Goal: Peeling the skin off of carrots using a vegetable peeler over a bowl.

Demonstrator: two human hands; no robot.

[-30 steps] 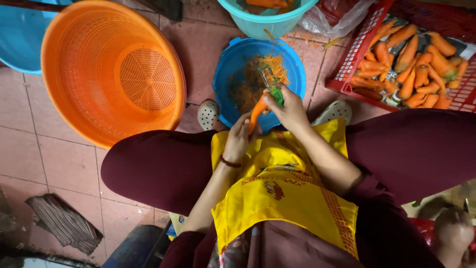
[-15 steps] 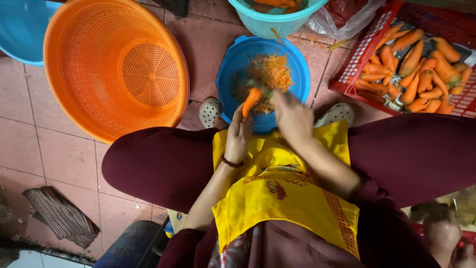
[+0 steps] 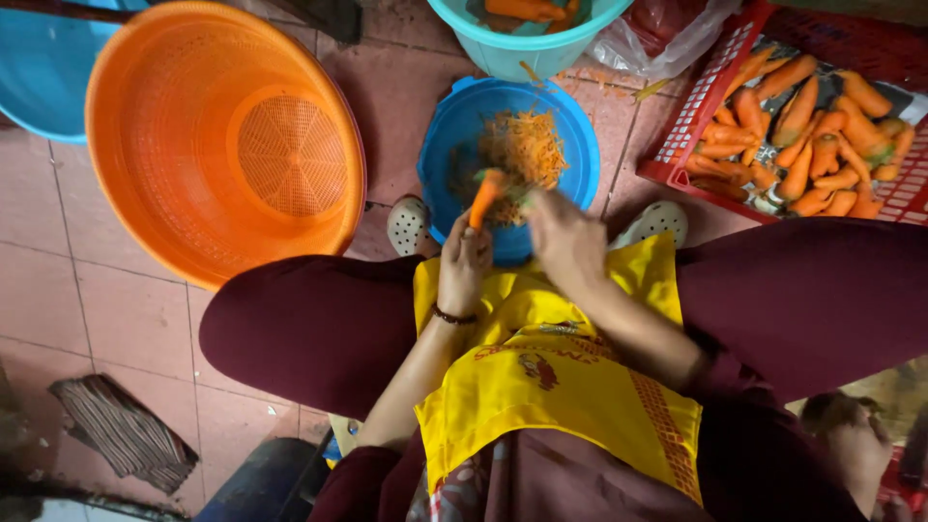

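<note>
Head view, blue basin (image 3: 454, 135) holding carrot peelings (image 3: 527, 145)

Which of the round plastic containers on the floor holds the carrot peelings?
The blue basin right below the left hand and right hand. Orange shavings lie inside it, while the big orange basket beside it holds none.

An orange carrot (image 3: 482, 197) over a blue bowl (image 3: 454, 145), an orange mesh-patterned basket (image 3: 222, 135), a yellow apron (image 3: 551, 377).
</note>
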